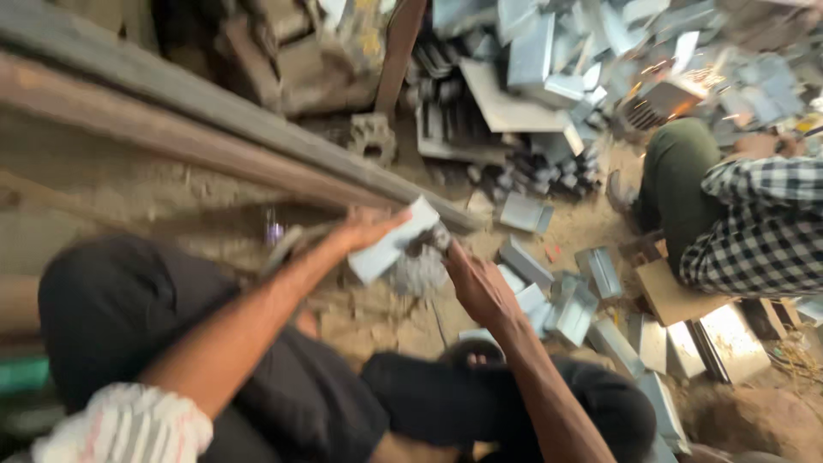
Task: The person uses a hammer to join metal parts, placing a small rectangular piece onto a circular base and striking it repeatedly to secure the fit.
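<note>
The left hand grips a pale grey, flat rectangular piece of sheet metal, its fingers closed over the near long edge so that the piece tilts up and away from them. The right hand meets it from the other side; its fingers are wrapped around something dark and blurred, perhaps a small power tool, held against the lower end of the piece, though the motion blur keeps me from telling what it is or how firmly it is held. Just beyond the right fingers, on the sandy earth floor, lie scattered grey folded metal brackets, and further off rises a heap of similar grey offcuts. Beyond the left fingers, long rusty steel bars run aslant across the ground. Well to the right of both hands a co-worker in a black-and-white checked shirt and green trousers crouches, with orange sparks flying at the heap. Judging from this, the bare fingers sit close to sharp cut edges and to whatever works on the metal, so a slip could cut them; the one-handed hold could let the piece twist or kick free; and stray sparks nearby could reach unprotected skin or eyes.
</note>
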